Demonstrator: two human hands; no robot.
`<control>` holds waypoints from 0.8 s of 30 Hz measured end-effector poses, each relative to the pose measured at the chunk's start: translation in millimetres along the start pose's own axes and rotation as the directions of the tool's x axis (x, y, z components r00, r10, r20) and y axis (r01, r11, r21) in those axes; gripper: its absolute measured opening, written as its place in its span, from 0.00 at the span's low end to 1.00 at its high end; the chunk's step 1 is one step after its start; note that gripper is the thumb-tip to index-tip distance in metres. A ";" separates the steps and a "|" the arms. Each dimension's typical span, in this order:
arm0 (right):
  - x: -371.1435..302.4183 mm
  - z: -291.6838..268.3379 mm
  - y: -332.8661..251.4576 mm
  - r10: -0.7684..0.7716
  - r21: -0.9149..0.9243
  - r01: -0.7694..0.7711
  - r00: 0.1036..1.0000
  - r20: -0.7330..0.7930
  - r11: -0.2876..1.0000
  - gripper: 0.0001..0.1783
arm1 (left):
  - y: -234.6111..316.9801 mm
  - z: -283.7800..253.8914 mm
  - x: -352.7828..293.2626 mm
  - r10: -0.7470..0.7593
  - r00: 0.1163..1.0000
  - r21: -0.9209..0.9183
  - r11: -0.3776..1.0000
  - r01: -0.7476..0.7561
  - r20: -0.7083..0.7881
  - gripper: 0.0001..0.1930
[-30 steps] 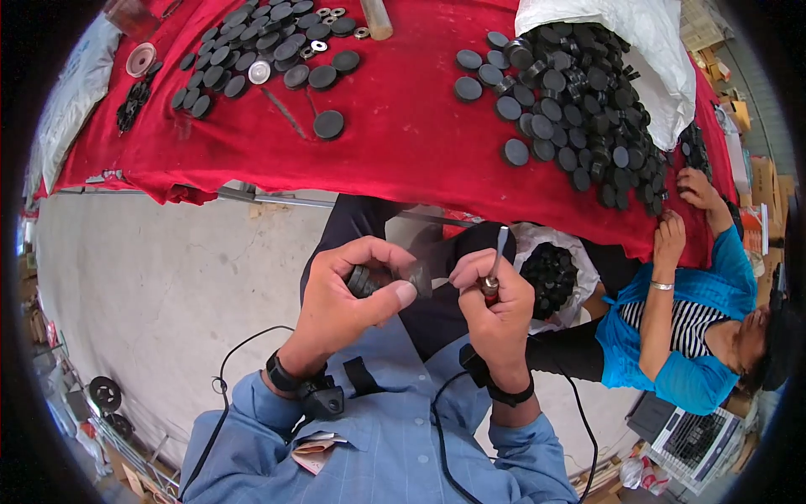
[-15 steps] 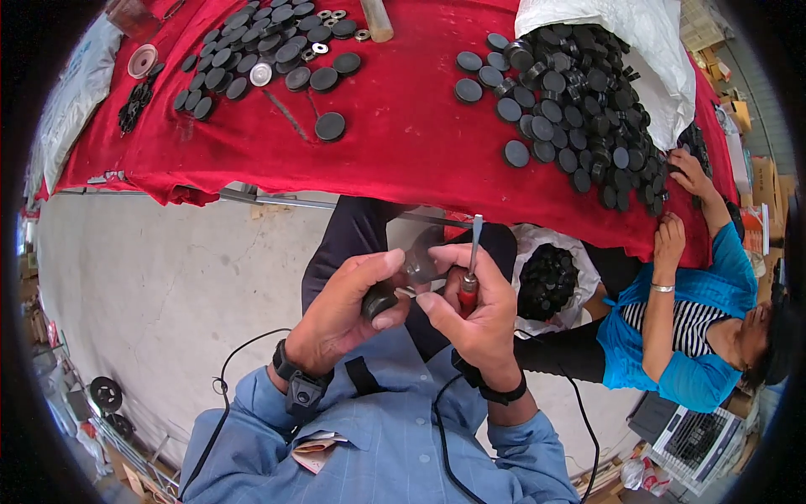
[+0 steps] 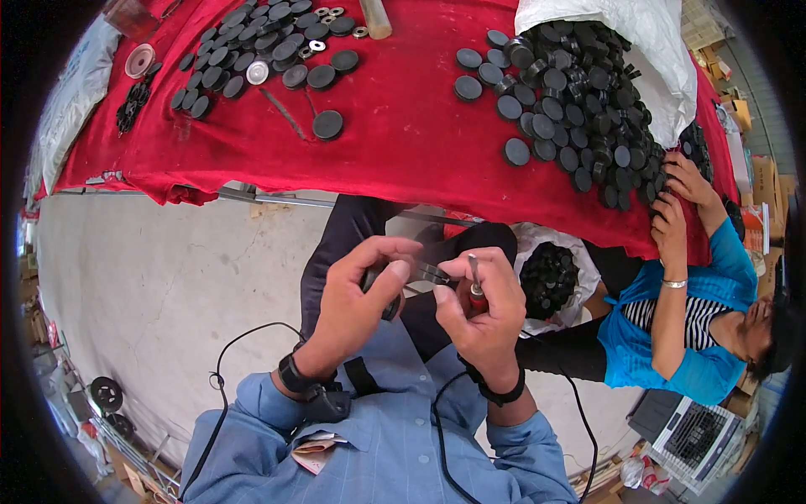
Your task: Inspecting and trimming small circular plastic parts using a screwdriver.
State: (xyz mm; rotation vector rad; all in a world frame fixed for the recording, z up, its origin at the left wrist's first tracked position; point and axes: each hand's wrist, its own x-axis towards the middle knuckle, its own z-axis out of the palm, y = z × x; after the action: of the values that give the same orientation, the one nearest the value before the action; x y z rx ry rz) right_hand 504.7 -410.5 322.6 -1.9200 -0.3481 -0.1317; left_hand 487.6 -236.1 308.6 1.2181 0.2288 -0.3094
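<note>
My left hand [image 3: 359,286] is closed around a round black disc-shaped piece [image 3: 369,279], partly hidden by the fingers. Tucked inside my right hand [image 3: 487,315] is a screwdriver [image 3: 477,292] with a red handle, its metal blade pointing up and away from me. Between the fingertips of both hands is a thin dark piece [image 3: 433,274], blurred by motion; its right end meets my right thumb and forefinger. I cannot make out its exact kind. Both hands are above my lap, in front of the red-covered table [image 3: 403,160].
Black discs [image 3: 269,42] lie scattered at the table's far left, among a few metal rings. A larger heap of discs [image 3: 579,109] spills from a white sack [image 3: 663,50]. Another person's hands [image 3: 680,202] touch that heap. A bag of black parts [image 3: 550,281] stands below the table.
My hands have turned, and the screwdriver's blade now looks shorter. The blurred piece between my hands has tilted toward my right fingertips. The other person's hands have shifted slightly left.
</note>
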 end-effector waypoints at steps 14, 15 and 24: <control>0.9 -4.8 1.0 -0.158 -0.079 0.159 0.987 0.021 0.984 0.20 | 8.9 -0.8 1.3 0.628 0.741 0.557 0.536 -0.635 0.240 0.13; 1.7 -5.7 1.9 -0.175 -0.072 0.177 0.984 0.036 0.982 0.20 | 8.5 -0.4 1.1 0.629 0.743 0.552 0.545 -0.632 0.230 0.12; -1.2 0.9 -5.0 0.079 0.203 -0.080 0.997 0.012 0.976 0.20 | 1.7 -3.9 2.5 0.526 0.849 0.201 0.826 -0.526 0.059 0.10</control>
State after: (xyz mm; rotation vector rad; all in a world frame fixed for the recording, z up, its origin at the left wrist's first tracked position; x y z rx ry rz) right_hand 501.9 -408.2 326.5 -1.7287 -0.2760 -0.0378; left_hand 490.5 -232.1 308.0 1.4379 -0.1534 0.1560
